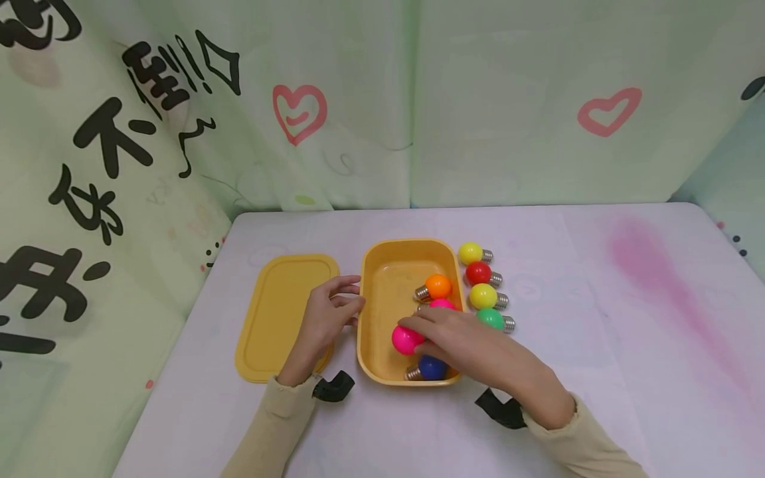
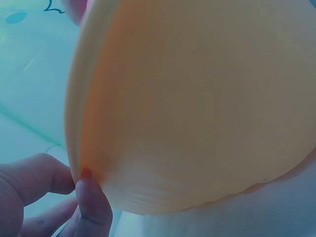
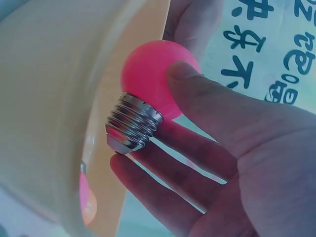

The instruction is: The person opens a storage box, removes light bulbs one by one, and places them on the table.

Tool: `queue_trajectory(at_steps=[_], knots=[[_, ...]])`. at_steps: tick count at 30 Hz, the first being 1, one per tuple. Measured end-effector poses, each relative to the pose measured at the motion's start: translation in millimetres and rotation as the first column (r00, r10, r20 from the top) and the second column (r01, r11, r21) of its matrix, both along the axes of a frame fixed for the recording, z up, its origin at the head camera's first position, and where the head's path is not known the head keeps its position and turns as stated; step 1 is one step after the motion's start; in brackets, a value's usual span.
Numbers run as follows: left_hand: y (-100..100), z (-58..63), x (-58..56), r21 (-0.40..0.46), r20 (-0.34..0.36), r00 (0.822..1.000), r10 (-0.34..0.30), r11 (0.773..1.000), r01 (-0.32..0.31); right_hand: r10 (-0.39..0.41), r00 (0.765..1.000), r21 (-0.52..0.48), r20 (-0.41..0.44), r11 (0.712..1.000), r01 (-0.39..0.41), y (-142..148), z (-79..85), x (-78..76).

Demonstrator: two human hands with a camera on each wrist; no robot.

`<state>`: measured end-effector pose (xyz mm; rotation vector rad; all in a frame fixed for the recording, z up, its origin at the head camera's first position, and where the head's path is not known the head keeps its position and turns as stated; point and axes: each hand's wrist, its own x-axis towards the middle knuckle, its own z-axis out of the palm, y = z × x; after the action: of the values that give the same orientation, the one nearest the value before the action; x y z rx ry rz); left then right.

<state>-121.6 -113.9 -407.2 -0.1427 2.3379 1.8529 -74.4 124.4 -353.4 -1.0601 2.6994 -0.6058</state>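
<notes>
My right hand (image 1: pixel 463 338) pinches a pink light bulb (image 1: pixel 407 340) over the yellow plastic box (image 1: pixel 375 318). The right wrist view shows the thumb on its round pink globe (image 3: pixel 145 74), with the metal screw base (image 3: pixel 132 121) tilted downward. At the box's left side, my left hand (image 1: pixel 325 315) grips the rim (image 2: pixel 74 128) between thumb and fingers. Inside the box lie an orange bulb (image 1: pixel 439 286), a second pink bulb (image 1: pixel 443 304) partly covered by my right hand, and a blue bulb (image 1: pixel 432 368).
A column of bulbs lies along the box's right side: yellow (image 1: pixel 469 253), red (image 1: pixel 478 273), another yellow (image 1: pixel 483 296) and green (image 1: pixel 491 318). The flat yellow lid (image 1: pixel 269 318) lies left of the box, partly under my left arm. A patterned curtain (image 1: pixel 490 146) hangs behind the table.
</notes>
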Motion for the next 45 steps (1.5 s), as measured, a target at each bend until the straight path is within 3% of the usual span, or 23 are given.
queue_trajectory(at_steps=[5,28,36,45], knots=[[-0.3,0.8,0.4,-0.001,-0.001,1.0,0.003,1.0,-0.003,-0.028,1.0,-0.004,-0.003,1.0,0.028,9.6,2.5,1.5],[-0.7,0.0,0.0,0.007,-0.004,1.0,-0.001,1.0,0.001,-0.105,0.973,-0.05,-0.206,0.994,0.097,61.2,14.2,13.5],[-0.2,0.8,0.5,0.007,0.001,1.0,-0.001,1.0,0.001,-0.14,0.97,-0.053,-0.199,0.99,0.132,75.5,15.8,17.4],[0.0,0.2,0.5,-0.004,-0.007,1.0,0.002,1.0,-0.002,-0.21,0.969,0.0,-0.133,0.977,0.212,89.8,12.8,23.8]])
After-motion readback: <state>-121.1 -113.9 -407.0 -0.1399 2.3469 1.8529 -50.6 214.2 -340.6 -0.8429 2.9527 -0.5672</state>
